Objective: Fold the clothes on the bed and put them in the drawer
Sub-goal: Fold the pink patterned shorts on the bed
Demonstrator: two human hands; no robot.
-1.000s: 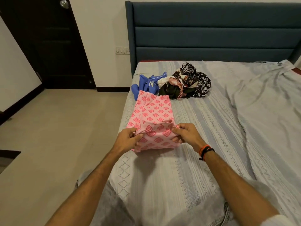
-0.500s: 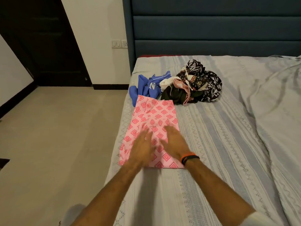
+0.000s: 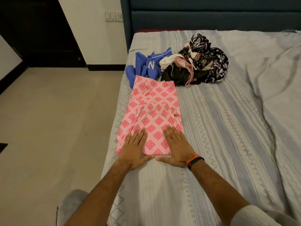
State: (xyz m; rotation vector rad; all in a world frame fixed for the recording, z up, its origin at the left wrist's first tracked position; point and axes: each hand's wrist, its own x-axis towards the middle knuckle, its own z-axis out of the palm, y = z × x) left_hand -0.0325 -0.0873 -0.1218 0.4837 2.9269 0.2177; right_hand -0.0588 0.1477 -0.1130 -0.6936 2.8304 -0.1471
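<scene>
Striped grey bedsheet [image 3: 219,128], blue headboard [image 3: 211,18], beige floor [image 3: 57,119], dark door [image 3: 37,30]

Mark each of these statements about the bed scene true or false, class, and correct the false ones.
1. Both hands lie flat on the pink patterned garment. True: left hand, right hand.
2. The blue garment lies folded on the floor. False: it is crumpled on the bed.
3. A band is worn on the right wrist. True.
4. The black-and-white printed garment is spread flat. False: it is bunched in a heap.
</scene>
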